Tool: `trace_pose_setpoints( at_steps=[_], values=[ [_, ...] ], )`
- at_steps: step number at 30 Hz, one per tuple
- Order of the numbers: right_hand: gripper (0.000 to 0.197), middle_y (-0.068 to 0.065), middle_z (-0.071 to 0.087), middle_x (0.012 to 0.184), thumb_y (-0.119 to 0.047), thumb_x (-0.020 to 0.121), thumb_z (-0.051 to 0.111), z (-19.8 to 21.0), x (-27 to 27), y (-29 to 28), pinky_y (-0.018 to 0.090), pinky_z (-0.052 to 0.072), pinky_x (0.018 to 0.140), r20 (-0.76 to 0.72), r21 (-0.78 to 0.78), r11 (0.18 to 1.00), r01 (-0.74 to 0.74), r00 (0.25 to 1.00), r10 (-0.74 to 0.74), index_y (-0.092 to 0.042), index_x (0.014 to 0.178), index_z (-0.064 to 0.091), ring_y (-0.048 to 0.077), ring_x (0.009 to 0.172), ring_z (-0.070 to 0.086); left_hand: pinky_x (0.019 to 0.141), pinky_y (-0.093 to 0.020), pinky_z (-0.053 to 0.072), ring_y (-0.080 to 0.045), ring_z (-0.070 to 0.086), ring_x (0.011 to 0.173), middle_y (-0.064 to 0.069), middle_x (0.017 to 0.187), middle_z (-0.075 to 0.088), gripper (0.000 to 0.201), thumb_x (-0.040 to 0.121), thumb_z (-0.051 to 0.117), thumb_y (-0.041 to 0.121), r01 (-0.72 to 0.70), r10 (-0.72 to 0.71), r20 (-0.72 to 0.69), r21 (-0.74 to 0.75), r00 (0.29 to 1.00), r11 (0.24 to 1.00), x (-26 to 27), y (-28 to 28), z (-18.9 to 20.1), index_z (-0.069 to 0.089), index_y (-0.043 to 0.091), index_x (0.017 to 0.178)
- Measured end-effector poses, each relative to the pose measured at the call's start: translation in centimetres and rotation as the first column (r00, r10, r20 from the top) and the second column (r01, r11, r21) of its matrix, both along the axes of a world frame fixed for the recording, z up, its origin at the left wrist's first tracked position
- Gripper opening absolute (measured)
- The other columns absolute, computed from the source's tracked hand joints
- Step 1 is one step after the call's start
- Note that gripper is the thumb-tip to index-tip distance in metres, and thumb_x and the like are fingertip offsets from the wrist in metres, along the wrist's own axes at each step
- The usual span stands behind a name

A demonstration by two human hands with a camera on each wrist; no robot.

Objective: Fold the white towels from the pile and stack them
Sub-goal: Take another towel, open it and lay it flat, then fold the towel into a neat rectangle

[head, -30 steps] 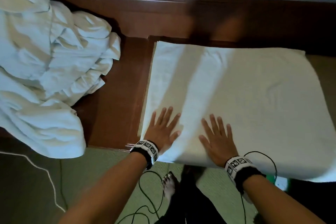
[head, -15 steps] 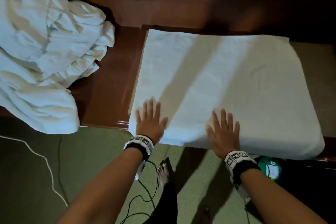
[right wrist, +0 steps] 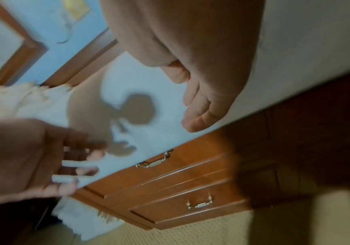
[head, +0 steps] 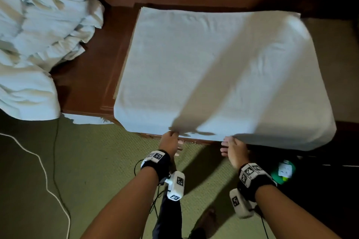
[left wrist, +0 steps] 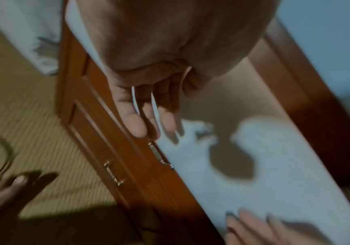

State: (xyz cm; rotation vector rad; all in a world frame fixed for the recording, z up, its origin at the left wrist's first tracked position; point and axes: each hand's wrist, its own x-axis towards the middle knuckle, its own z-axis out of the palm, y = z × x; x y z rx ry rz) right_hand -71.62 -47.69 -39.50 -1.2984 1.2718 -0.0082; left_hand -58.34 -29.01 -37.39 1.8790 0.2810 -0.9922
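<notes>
Here the large white terry towel point(head: 213, 68) lies spread flat over the top of the reddish-brown wooden dresser point(head: 87, 75), its near edge hanging just over the front above the brass drawer handles point(right wrist: 154, 161), while the crumpled pile of white towels point(head: 37, 40) sits heaped at the dresser's left end, part of it drooping toward the olive-green carpet point(head: 93, 161). The left hand point(head: 171, 141) and the right hand point(head: 234, 148) are both at that near hem, side by side but apart. In the wrist views the fingers point(left wrist: 137, 122) of each hand look loosely extended against or just under the cloth edge rather than curled tight, so I judge both hands relaxed and not yet gripping; motion blur leaves the exact contact uncertain. The towel looks soft, limp and light, with thick pile that should resist slipping, and nothing about it is fragile. It will sag wherever it is unsupported, so the sensible hold is probably a pinch on the near hem with the hands spread toward the two corners, keeping the edge taut as it is carried across to meet the far edge. A white cord point(head: 44, 170) trails over the carpet at the left.
</notes>
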Motion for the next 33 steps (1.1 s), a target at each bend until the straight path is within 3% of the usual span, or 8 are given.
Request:
trace_pose_setpoints(
  at_steps=[2, 5, 8, 11, 16, 20, 23, 33],
  values=[
    [0.027, 0.021, 0.061, 0.117, -0.021, 0.108, 0.039, -1.3, 0.3, -0.3, 0.030, 0.058, 0.063, -0.020, 0.136, 0.972, 0.193, 0.981, -0.192, -0.002, 0.118, 0.055, 0.025, 0.081, 0.066, 0.068, -0.041, 0.058, -0.028, 0.068, 0.081, -0.012, 0.110, 0.069, 0.031, 0.110, 0.042, 0.033, -0.107, 0.098, -0.146, -0.049, 0.984, 0.993, 0.0, -0.4, -1.9, 0.059, 0.010, 0.123],
    [0.031, 0.014, 0.050, 0.126, -0.021, 0.109, 0.039, -2.5, 0.8, -0.7, 0.051, 0.053, 0.097, -0.033, 0.301, 0.852, 0.428, 0.898, -0.439, -0.007, 0.136, 0.045, 0.030, 0.109, 0.059, 0.076, -0.045, 0.058, -0.032, 0.067, 0.101, -0.009, 0.115, 0.066, 0.026, 0.110, 0.040, 0.026, -0.229, 0.212, -0.182, -0.078, 0.960, 0.970, 0.5, -1.2, -4.2, 0.055, 0.012, 0.126],
    [0.063, 0.025, 0.049, 0.137, -0.022, 0.086, 0.058, -3.2, 0.8, -1.1, 0.060, 0.039, 0.111, 0.048, 0.338, 0.833, 0.437, 0.876, -0.479, 0.009, 0.138, 0.044, 0.039, 0.127, 0.050, 0.091, -0.053, 0.053, -0.032, 0.066, 0.103, -0.007, 0.106, 0.066, 0.021, 0.106, 0.042, 0.012, -0.384, 0.355, -0.217, -0.104, 0.909, 0.918, 1.2, -1.8, -5.4, 0.061, 0.013, 0.117],
    [0.041, 0.014, 0.054, 0.134, -0.007, 0.095, 0.045, -3.5, 1.0, -1.2, 0.061, 0.025, 0.117, 0.053, 0.391, 0.758, 0.522, 0.810, -0.584, 0.001, 0.134, 0.053, 0.026, 0.127, 0.048, 0.102, -0.060, 0.045, -0.031, 0.060, 0.100, -0.011, 0.104, 0.065, 0.022, 0.103, 0.040, 0.001, -0.503, 0.452, -0.302, -0.115, 0.839, 0.856, 1.6, -2.1, -5.9, 0.059, 0.011, 0.097],
    [0.036, 0.008, 0.068, 0.127, -0.019, 0.073, 0.067, -4.4, 0.5, -0.9, 0.044, 0.050, 0.089, 0.020, 0.419, 0.690, 0.591, 0.753, -0.657, -0.015, 0.108, 0.068, 0.029, 0.115, 0.064, 0.094, -0.056, 0.051, -0.029, 0.060, 0.093, -0.011, 0.102, 0.063, 0.019, 0.097, 0.046, 0.004, -0.587, 0.543, -0.296, -0.083, 0.786, 0.805, 0.9, -1.8, -6.1, 0.062, 0.015, 0.092],
    [0.038, 0.010, 0.069, 0.114, -0.009, 0.078, 0.071, -1.3, -0.4, 0.1, 0.038, 0.058, 0.075, 0.042, 0.389, 0.653, 0.650, 0.695, -0.718, -0.008, 0.115, 0.069, 0.030, 0.107, 0.066, 0.065, -0.047, 0.059, -0.035, 0.064, 0.093, -0.021, 0.108, 0.066, 0.009, 0.096, 0.055, 0.006, -0.652, 0.622, -0.257, -0.047, 0.740, 0.756, 0.6, -0.9, -5.0, 0.062, 0.006, 0.101],
    [0.051, 0.015, 0.069, 0.117, -0.001, 0.075, 0.071, 1.6, -0.7, 0.2, 0.040, 0.060, 0.066, 0.105, 0.406, 0.621, 0.671, 0.640, -0.761, -0.001, 0.125, 0.063, 0.033, 0.109, 0.067, 0.063, -0.046, 0.058, -0.034, 0.064, 0.087, -0.019, 0.102, 0.066, 0.016, 0.094, 0.061, 0.012, -0.698, 0.653, -0.284, -0.095, 0.702, 0.709, 0.4, -0.5, -2.1, 0.062, 0.005, 0.109],
    [0.034, 0.012, 0.053, 0.098, -0.020, 0.077, 0.076, 15.1, 0.3, -4.8, 0.042, 0.061, 0.072, 0.264, 0.387, 0.673, 0.630, 0.624, -0.736, -0.009, 0.104, 0.059, 0.027, 0.086, 0.055, 0.063, -0.052, 0.062, -0.035, 0.067, 0.071, -0.022, 0.094, 0.062, 0.028, 0.103, 0.052, 0.025, -0.685, 0.722, -0.048, -0.367, 0.690, 0.630, 2.2, -2.1, 13.2, 0.046, 0.002, 0.119]
  ],
)
